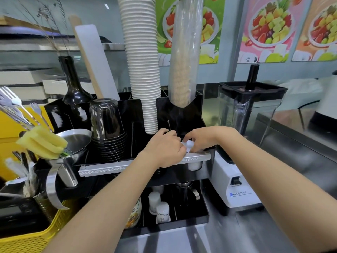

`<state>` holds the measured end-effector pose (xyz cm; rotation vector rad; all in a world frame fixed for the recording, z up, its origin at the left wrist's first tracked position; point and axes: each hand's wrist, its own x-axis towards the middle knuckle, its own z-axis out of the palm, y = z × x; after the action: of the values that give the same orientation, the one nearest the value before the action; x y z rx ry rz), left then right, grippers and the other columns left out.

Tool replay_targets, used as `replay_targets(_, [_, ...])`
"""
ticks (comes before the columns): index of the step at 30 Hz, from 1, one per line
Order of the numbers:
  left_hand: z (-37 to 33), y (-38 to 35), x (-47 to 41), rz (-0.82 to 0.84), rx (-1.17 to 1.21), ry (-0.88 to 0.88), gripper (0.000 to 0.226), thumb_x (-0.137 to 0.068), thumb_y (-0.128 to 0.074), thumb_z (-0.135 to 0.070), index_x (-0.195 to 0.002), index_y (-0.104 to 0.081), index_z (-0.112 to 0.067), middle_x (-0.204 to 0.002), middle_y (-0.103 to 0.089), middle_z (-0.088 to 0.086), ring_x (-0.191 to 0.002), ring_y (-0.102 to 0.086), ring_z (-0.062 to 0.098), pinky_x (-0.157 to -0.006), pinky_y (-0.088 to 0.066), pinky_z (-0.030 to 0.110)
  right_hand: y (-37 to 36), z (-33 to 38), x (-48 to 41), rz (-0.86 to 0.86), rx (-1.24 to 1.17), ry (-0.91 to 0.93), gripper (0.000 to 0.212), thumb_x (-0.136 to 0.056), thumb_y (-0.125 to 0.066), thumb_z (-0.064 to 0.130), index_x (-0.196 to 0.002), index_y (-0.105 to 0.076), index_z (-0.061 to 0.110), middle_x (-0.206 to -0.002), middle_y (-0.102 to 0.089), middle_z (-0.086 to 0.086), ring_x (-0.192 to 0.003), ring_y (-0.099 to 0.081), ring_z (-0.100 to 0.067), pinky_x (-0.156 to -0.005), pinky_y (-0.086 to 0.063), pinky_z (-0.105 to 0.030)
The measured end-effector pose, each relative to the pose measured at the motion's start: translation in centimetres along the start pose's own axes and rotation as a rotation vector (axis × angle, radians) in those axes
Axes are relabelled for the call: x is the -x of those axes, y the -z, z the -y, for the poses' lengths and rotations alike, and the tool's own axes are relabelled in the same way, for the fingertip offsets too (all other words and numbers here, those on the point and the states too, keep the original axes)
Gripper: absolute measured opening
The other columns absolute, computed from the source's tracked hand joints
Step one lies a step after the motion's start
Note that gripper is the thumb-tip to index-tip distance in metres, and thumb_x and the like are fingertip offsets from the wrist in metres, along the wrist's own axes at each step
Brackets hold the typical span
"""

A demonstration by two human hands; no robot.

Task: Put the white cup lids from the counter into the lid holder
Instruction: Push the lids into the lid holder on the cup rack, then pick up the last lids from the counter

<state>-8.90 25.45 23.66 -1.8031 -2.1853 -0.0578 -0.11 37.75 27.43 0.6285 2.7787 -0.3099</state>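
Both of my hands meet over the right front compartment of the black lid holder. My left hand and my right hand pinch white cup lids between their fingertips, just above the metal rail. Only a small white patch of the lids shows between the fingers. How many lids there are I cannot tell. The inside of the compartment is hidden by my hands.
A tall white paper cup stack and a bagged cup stack rise from the holder. Black cups stand to the left, next to a funnel. A blender stands right. White bottles sit in a lower tray.
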Motion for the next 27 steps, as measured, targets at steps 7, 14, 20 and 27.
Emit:
replay_targets(7, [0.1,-0.3,-0.2,-0.007,0.019,-0.025,0.041,-0.094,-0.025,-0.025,-0.069,-0.055,-0.012,-0.073,-0.045,-0.004,-0.083,-0.035,0.014,-0.092,-0.030,0.031,0.1,0.1,-0.1,0.018,0.010,-0.001,0.053,-0.084,-0.058,0.024,-0.134,-0.041,0.027,-0.070,-0.049,0.003,-0.057,-0.041,-0.009,-0.053,-0.031,-0.020])
replay_targets(14, [0.0,-0.5,0.1,-0.036,-0.020,-0.032,0.051,-0.095,-0.022,-0.030,-0.089,-0.068,-0.009,-0.092,-0.063,0.002,-0.100,-0.049,0.018,-0.100,-0.029,0.033,-1.1,-0.8,0.6,-0.215,0.039,0.026,0.061,-0.083,-0.057,0.043,-0.138,-0.034,0.030,-0.133,-0.052,0.003,-0.121,-0.048,-0.020,-0.105,-0.022,-0.044])
replay_targets(20, [-0.2,-0.4,1.9,-0.240,0.081,0.014,0.057,-0.087,-0.025,-0.046,-0.105,-0.068,-0.013,-0.113,-0.068,0.004,-0.110,-0.058,0.022,-0.097,-0.040,0.034,-2.9,-0.2,4.2,-0.525,-0.125,0.106,0.063,-0.085,-0.056,0.043,-0.140,-0.032,0.024,-0.142,-0.042,0.000,-0.127,-0.042,-0.020,-0.111,-0.022,-0.043])
replay_targets(27, [-0.6,0.2,11.0,-0.411,0.245,0.150,0.054,-0.087,-0.038,-0.048,-0.125,-0.057,-0.014,-0.130,-0.059,0.007,-0.122,-0.052,0.024,-0.104,-0.037,0.037,-7.2,4.3,8.6,-0.854,-0.323,0.322,0.065,-0.085,-0.062,0.036,-0.141,-0.033,0.021,-0.137,-0.048,-0.002,-0.122,-0.047,-0.017,-0.103,-0.038,-0.039])
